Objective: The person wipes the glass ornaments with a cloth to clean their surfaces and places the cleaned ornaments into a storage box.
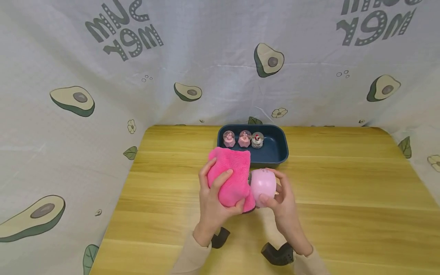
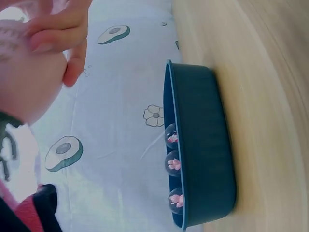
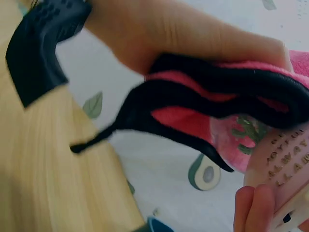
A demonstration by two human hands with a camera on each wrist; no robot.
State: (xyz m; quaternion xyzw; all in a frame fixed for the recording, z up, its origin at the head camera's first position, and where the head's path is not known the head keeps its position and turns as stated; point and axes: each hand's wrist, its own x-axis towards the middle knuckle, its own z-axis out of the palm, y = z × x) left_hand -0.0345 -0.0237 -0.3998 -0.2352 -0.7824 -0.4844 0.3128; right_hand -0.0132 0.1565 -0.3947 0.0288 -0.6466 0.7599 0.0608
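Observation:
My left hand [image 1: 211, 204] grips a fluffy pink cloth [image 1: 227, 177] with black edging, bunched around the glass dome [image 3: 231, 145] of a large snow globe. A green cactus-like shape shows through the uncovered bit of glass. The globe's light pink base [image 1: 264, 187], with raised lettering, is held by my right hand [image 1: 287, 208], thumb on the near side and fingers around the far side. The globe lies on its side in the air, base to the right. Most of the dome is hidden under the cloth.
Behind the hands stands a dark blue tray [image 1: 276, 151]. Along its left half are two pink small snow globes [image 1: 228, 139] and a white one [image 1: 257, 140]. Black camera mounts [image 1: 278, 254] sit at both wrists. An avocado-print curtain [image 1: 220, 68] borders the wooden table [image 1: 343, 191].

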